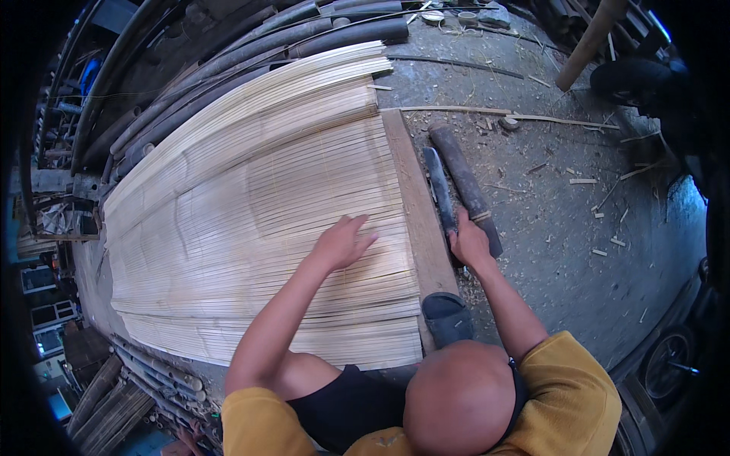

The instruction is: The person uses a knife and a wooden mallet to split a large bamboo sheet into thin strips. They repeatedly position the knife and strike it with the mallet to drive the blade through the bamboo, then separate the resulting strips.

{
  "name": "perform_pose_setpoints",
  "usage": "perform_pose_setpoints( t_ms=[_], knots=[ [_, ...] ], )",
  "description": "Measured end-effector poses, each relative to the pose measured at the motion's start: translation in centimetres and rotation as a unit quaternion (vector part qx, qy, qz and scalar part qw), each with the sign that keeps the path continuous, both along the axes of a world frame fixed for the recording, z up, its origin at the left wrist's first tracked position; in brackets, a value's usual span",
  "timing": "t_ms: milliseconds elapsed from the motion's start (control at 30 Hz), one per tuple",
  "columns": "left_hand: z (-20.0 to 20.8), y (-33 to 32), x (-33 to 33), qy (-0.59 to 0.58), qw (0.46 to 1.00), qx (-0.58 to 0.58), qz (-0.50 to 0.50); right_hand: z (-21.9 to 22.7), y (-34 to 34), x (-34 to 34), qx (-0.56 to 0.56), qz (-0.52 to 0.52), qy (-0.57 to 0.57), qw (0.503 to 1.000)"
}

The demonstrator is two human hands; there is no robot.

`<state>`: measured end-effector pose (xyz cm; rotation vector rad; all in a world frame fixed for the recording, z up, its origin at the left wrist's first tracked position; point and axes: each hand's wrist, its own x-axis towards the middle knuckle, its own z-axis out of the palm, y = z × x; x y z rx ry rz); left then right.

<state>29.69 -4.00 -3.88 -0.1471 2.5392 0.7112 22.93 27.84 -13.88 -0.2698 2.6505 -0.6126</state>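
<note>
A wide sheet of thin pale bamboo strips lies side by side across the floor. My left hand rests over its right part, palm down, fingers spread, holding nothing. To the right, my right hand is closed at the near end of a machete, whose dark blade points away from me; the fingers partly hide the handle. Between the machete and the strips runs a long flat wooden board, along the strips' right ends. A dark round bamboo length lies just right of the machete, close to my right hand.
My foot in a dark sandal stands at the board's near end, below my bent knee. Bamboo poles are stacked at the back. Chips and offcuts litter the concrete. An upright post stands back right; a wheel is at the right.
</note>
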Motion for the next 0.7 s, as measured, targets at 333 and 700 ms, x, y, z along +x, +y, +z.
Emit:
perform_pose_setpoints(
  t_ms=[333,700],
  knots=[
    [-2.3,16.2,-1.1,-0.081,0.878,0.371,0.290,1.4,-0.5,0.1,-0.308,-0.136,-0.088,0.938],
    [-2.0,12.5,-5.3,0.121,0.770,0.460,0.424,6.7,-4.0,-4.2,-0.250,-0.048,0.018,0.967]
  ],
)
